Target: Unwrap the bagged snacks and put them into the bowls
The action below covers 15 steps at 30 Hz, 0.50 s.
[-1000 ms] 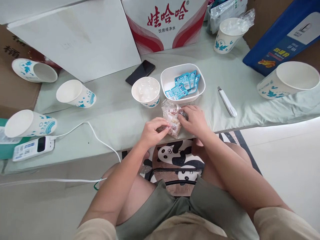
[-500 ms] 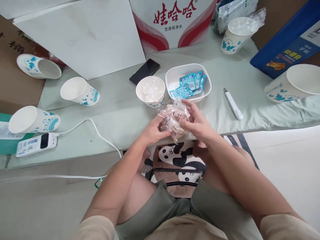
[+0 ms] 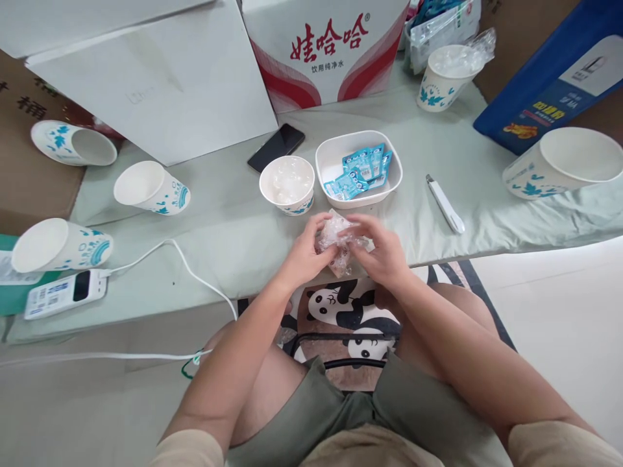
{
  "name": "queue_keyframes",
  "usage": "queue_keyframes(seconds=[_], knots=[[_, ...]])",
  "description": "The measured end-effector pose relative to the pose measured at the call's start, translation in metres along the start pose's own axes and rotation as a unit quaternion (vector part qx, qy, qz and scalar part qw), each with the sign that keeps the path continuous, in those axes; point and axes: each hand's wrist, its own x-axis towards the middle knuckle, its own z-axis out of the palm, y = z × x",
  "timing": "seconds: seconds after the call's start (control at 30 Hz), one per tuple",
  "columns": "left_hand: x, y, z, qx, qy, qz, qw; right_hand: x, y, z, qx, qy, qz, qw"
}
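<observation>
A crinkled, see-through plastic packet [image 3: 335, 226] lies between my two hands at the near edge of the table. Something pale and brownish shows inside it, but its kind is hard to make out. My left hand [image 3: 310, 251] is closed around the packet's left side. On the right side, the fingers and thumb of my right hand [image 3: 381, 250] grip the crumpled film. Just beyond the hands stand a paper cup [image 3: 298, 209] with crumpled plastic film in it and a white tub [image 3: 360, 199] holding several blue sachets [image 3: 348, 184].
A black phone [image 3: 276, 148] lies behind the cup. A white utility knife [image 3: 445, 204] lies on the right. Paper cups, such as one tilted cup [image 3: 160, 194], sit at both sides. A white cable [image 3: 195, 275] runs from a power bank [image 3: 65, 295]. Boxes [image 3: 326, 58] line the back.
The packet has been turned or folded between my hands, so its printed characters no longer show. My right hand has come in closer to the left. The view has shifted slightly.
</observation>
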Motion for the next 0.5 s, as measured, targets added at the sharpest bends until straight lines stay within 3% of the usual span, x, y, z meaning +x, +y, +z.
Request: queue_keyframes(seconds=[0.1,0.23,0.3,0.37,0.43,0.5], knots=[[0.003,-0.001,0.002,0.023,0.034,0.051,0.998,-0.005,-0.005,0.008,-0.065,-0.058,-0.070,0.994],[0.008,-0.005,-0.001,0.060,0.048,0.078,0.994,-0.006,-0.013,0.000,-0.099,-0.100,-0.088,0.986],[0.009,-0.008,0.000,0.049,0.064,0.065,0.995,-0.005,-0.011,-0.023,-0.120,-0.054,-0.068,0.989],[0.010,-0.010,0.003,0.031,0.081,0.044,0.995,-0.006,-0.002,-0.055,-0.182,0.051,-0.014,0.982],[0.011,-0.010,0.007,0.011,0.086,0.022,0.996,-0.009,0.014,-0.088,-0.283,0.153,0.067,0.944],[0.012,-0.008,0.012,-0.006,0.080,0.007,0.997,-0.013,0.033,-0.115,-0.363,0.190,0.144,0.901]])
